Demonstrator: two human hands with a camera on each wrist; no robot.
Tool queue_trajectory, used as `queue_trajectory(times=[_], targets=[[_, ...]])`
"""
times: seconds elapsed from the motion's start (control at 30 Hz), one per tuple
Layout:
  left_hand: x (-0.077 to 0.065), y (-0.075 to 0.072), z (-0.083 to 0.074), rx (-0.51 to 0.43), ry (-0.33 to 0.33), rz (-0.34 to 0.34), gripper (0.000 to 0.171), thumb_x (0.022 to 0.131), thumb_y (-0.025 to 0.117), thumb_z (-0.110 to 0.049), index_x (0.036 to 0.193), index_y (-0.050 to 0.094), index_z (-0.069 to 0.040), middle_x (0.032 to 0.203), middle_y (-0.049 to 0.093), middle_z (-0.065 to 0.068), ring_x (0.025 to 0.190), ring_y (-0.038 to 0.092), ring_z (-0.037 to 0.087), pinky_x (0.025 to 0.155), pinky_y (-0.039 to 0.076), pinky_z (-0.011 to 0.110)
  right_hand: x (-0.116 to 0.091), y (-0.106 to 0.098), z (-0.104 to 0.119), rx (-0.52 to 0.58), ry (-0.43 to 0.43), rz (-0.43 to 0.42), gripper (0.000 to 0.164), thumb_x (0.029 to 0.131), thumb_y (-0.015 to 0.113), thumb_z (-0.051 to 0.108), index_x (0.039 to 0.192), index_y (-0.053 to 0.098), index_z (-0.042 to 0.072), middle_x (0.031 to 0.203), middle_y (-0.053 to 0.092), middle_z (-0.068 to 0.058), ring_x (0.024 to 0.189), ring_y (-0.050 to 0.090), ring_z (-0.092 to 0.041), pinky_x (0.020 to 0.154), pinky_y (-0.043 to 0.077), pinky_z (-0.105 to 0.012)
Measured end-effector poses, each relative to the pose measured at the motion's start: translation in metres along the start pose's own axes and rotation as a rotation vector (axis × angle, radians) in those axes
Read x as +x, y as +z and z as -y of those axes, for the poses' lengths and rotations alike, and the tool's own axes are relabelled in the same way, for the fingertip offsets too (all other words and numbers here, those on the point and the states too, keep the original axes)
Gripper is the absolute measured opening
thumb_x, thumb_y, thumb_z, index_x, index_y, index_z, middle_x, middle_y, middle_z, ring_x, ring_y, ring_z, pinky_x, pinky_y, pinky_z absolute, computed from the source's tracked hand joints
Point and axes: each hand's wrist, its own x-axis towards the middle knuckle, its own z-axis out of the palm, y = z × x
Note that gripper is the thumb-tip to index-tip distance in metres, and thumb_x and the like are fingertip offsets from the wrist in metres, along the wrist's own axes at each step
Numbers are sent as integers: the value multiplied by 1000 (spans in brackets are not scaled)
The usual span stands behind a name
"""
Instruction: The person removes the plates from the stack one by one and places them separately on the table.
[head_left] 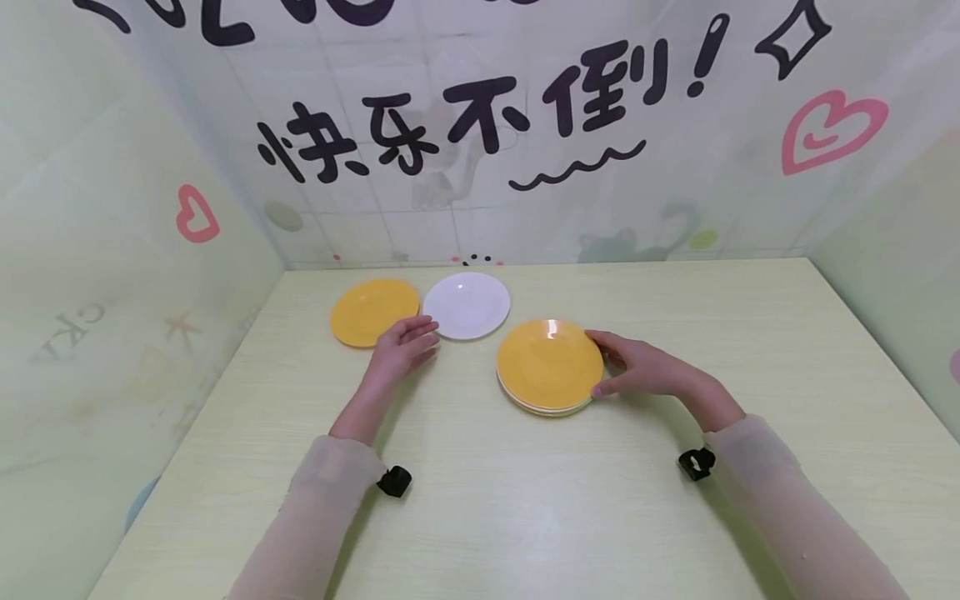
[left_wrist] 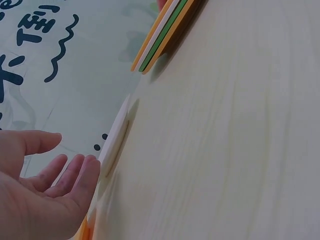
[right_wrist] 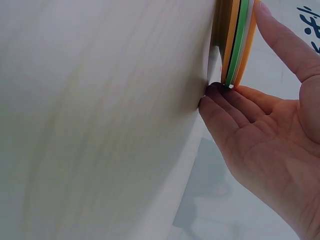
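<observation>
A stack of plates (head_left: 550,364) with a yellow-orange one on top rests on the table. Its edge (right_wrist: 242,45) shows orange, white and green layers. My right hand (head_left: 637,365) is at the right side of the stack, thumb at the top plate's rim and fingers extended along the edge. At the back left lie a single yellow-orange plate (head_left: 367,308) and a white plate (head_left: 467,306), side by side. My left hand (head_left: 401,352) hovers by their near edges, fingers loosely bent, holding nothing. In the left wrist view the white plate (left_wrist: 115,131) appears edge-on beyond the fingertips.
The pale wooden table (head_left: 540,508) meets a printed cloth backdrop (head_left: 480,217) just behind the plates. Similar cloth walls stand at left and right. Each wrist carries a small black camera mount (head_left: 395,481).
</observation>
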Motion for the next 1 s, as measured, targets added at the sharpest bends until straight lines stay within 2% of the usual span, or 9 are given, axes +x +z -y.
queue_trajectory(times=[0.3,0.57,0.83,1.0], targets=[[-1,15,3,38,4,50,47,97,62,-4,141,49,1,145,54,21,103,65,8,100,56,27,0,0,1,8,-4,4,96,87,78,27,156,18,-6,160,27,-27,146,31,-46,121,28,-59],[-1,28,6,71,-12,104,47,97,63,-6,141,49,0,144,55,20,111,65,13,102,55,29,0,0,1,14,-4,6,97,87,78,27,156,18,-6,160,27,-27,146,31,-46,122,28,-59],[-3,41,8,109,2,154,46,96,64,-10,139,51,-1,141,58,19,111,65,13,99,57,26,1,0,-1,8,9,3,98,86,79,29,156,19,-5,161,26,-26,147,30,-45,122,28,-58],[-4,47,10,157,28,197,45,95,66,-12,138,54,-2,139,60,16,118,64,18,99,56,27,1,0,-4,5,18,-3,99,86,79,29,156,19,-4,161,27,-25,147,30,-44,122,28,-57]])
